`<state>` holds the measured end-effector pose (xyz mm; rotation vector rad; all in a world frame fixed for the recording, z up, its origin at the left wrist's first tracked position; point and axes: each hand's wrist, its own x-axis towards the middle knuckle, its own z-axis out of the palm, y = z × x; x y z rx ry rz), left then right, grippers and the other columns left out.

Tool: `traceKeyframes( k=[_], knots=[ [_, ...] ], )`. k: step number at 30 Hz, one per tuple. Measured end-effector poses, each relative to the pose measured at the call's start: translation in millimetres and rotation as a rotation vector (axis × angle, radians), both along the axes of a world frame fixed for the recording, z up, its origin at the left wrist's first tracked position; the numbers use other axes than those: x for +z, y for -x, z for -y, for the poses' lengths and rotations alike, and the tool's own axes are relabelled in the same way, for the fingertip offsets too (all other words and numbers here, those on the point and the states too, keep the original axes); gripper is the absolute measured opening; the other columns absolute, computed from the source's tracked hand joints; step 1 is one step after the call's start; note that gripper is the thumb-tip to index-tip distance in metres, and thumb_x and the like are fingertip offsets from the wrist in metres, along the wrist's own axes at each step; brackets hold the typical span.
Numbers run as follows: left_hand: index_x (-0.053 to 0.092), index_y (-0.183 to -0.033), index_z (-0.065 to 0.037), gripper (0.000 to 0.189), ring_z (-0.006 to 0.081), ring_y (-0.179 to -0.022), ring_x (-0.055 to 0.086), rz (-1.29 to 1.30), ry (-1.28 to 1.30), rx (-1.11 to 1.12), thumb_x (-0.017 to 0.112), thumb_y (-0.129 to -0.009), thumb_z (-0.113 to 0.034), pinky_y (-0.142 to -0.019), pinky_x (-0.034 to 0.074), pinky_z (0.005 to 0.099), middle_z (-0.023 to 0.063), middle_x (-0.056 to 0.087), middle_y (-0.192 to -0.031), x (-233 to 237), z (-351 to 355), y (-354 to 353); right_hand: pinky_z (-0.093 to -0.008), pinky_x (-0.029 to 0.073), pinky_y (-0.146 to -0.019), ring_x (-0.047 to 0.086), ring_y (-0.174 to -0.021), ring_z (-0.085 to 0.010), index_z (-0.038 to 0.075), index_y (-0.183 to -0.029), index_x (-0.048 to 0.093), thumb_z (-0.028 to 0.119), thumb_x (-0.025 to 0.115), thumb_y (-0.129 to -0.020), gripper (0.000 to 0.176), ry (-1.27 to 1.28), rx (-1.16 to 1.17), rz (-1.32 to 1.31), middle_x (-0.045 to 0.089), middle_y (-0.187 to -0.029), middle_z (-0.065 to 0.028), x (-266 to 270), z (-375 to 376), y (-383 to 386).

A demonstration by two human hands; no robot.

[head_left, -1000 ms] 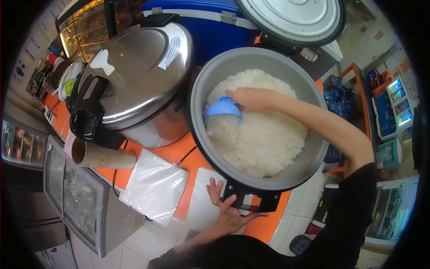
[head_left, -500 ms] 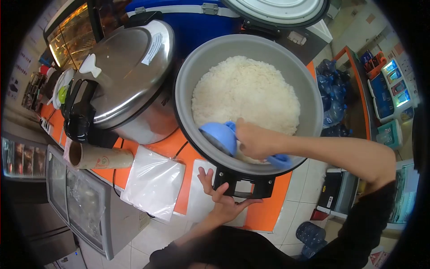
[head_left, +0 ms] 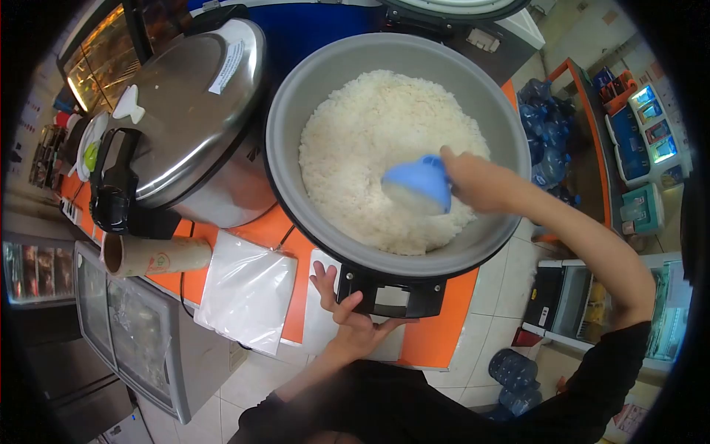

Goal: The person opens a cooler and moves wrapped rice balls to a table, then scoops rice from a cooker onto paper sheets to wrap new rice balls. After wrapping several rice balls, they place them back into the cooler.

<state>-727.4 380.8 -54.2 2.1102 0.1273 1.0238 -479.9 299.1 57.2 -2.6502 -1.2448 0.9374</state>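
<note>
My right hand (head_left: 482,180) is closed around a blue plastic scoop (head_left: 420,183), held tilted over the cooked white rice (head_left: 370,137). The scoop is slightly blurred, and the rice's surface lies just under it. That rice is heaped in the grey inner pot (head_left: 296,96) of a large rice cooker with its lid raised at the back. Against the cooker's black front handle (head_left: 429,300) rests my left hand (head_left: 355,325), its fingers spread and its thumb lying along the handle's lower edge. Nothing is held in it.
A second, lidded steel cooker (head_left: 200,111) stands at left. A cardboard tube (head_left: 159,255) and a stack of white sheets (head_left: 248,292) lie on the orange table (head_left: 462,318). Blue water bottles (head_left: 547,140) are at right, and a glass-topped freezer (head_left: 133,325) at lower left.
My right hand has lifted the scoop from the pot's near left wall up and right, over the middle of the rice. My left hand stays at the handle. The view has shifted slightly.
</note>
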Motion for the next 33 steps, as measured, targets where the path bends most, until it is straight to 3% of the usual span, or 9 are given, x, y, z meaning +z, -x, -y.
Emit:
traceKeyframes(
  k=[2, 5, 9, 17, 20, 26, 29, 32, 33],
  knots=[
    [0.012, -0.131, -0.013, 0.103, 0.0430, -0.124, 0.011, -0.010, -0.047, 0.007, 0.076, -0.057, -0.046, -0.095, 0.009, 0.0675, 0.0022, 0.018, -0.124, 5.9, -0.8, -0.4, -0.0405, 0.047, -0.064, 0.057, -0.075, -0.0381, -0.010, -0.104, 0.036, 0.001, 0.051, -0.075, 0.034, -0.113, 0.137, 0.176, 0.055, -0.080, -0.0254, -19.5, 5.3, 13.0],
    [0.013, -0.131, -0.012, 0.103, 0.0417, -0.124, 0.011, -0.018, -0.070, 0.026, 0.075, -0.057, -0.046, -0.094, 0.010, 0.0686, 0.0004, 0.019, -0.124, 5.8, -0.4, -0.7, -0.0434, 0.043, -0.073, 0.055, -0.085, -0.0397, -0.009, -0.097, 0.037, -0.002, 0.052, -0.072, 0.030, -0.168, 0.271, 0.085, 0.054, -0.085, -0.0265, -19.9, -14.4, 30.6],
    [0.014, -0.131, -0.013, 0.101, 0.0409, -0.125, 0.011, 0.001, -0.101, 0.033, 0.075, -0.058, -0.046, -0.094, 0.010, 0.0684, -0.0005, 0.021, -0.123, 5.9, -2.3, -1.6, -0.0432, 0.042, -0.074, 0.053, -0.086, -0.0417, -0.011, -0.098, 0.036, -0.002, 0.050, -0.072, 0.031, -0.070, 0.285, -0.034, 0.052, -0.087, -0.0289, -19.7, -40.3, 38.6],
    [0.026, -0.121, -0.017, 0.083, 0.0392, -0.127, 0.009, 0.021, -0.003, 0.086, 0.075, -0.060, -0.045, -0.099, 0.007, 0.0645, 0.0110, 0.018, -0.127, -12.7, 3.7, 1.4, -0.0434, 0.041, -0.075, 0.053, -0.088, -0.0417, -0.010, -0.094, 0.039, 0.006, 0.051, -0.076, 0.027, -0.003, 0.168, -0.220, 0.052, -0.088, -0.0301, 11.9, -30.4, 49.0],
    [0.027, -0.120, -0.018, 0.082, 0.0401, -0.127, 0.008, 0.011, -0.072, 0.091, 0.075, -0.060, -0.047, -0.099, 0.007, 0.0644, 0.0135, 0.017, -0.129, -14.7, 3.8, 0.4, -0.0426, 0.042, -0.074, 0.054, -0.086, -0.0404, -0.009, -0.093, 0.040, 0.008, 0.052, -0.077, 0.027, -0.015, 0.053, -0.331, 0.052, -0.087, -0.0296, -8.5, -48.8, 48.4],
    [0.026, -0.120, -0.013, 0.087, 0.0412, -0.126, 0.010, 0.013, -0.063, 0.068, 0.075, -0.057, -0.048, -0.097, 0.008, 0.0655, 0.0130, 0.018, -0.127, -6.0, -0.4, -0.3, -0.0366, 0.044, -0.057, 0.057, -0.065, -0.0302, -0.008, -0.092, 0.041, 0.011, 0.054, -0.078, 0.027, -0.086, 0.131, -0.354, 0.054, -0.071, -0.0191, 5.6, -22.8, 35.0],
    [0.025, -0.120, -0.011, 0.089, 0.0425, -0.127, 0.008, 0.024, -0.042, 0.037, 0.076, -0.057, -0.047, -0.097, 0.008, 0.0647, 0.0168, 0.016, -0.130, -5.2, 1.2, 0.6, -0.0276, 0.036, -0.036, 0.046, -0.037, -0.0162, -0.005, -0.066, 0.046, 0.006, 0.052, -0.072, 0.014, -0.124, -0.026, -0.578, 0.044, -0.047, -0.0087, -10.4, -41.1, 32.3],
    [0.025, -0.121, -0.010, 0.090, 0.0452, -0.127, 0.006, 0.063, 0.011, -0.023, 0.077, -0.057, -0.044, -0.097, 0.007, 0.0627, 0.0201, 0.012, -0.134, -10.1, -4.2, -0.9, -0.0236, 0.029, -0.033, 0.038, -0.035, -0.0087, 0.002, -0.059, 0.040, 0.005, 0.052, -0.073, 0.018, -0.151, -0.192, -1.046, 0.037, -0.046, -0.0006, -20.1, -45.3, 15.0],
    [0.024, -0.122, -0.010, 0.090, 0.0463, -0.127, 0.005, 0.069, 0.030, -0.043, 0.078, -0.057, -0.043, -0.098, 0.007, 0.0620, 0.0208, 0.011, -0.135, -14.9, -9.3, 2.4, -0.0228, 0.028, -0.032, 0.036, -0.035, -0.0073, 0.003, -0.060, 0.039, 0.004, 0.052, -0.074, 0.019, -0.190, -0.230, -1.040, 0.035, -0.046, 0.0006, -12.6, -38.1, 16.1]
  ],
)
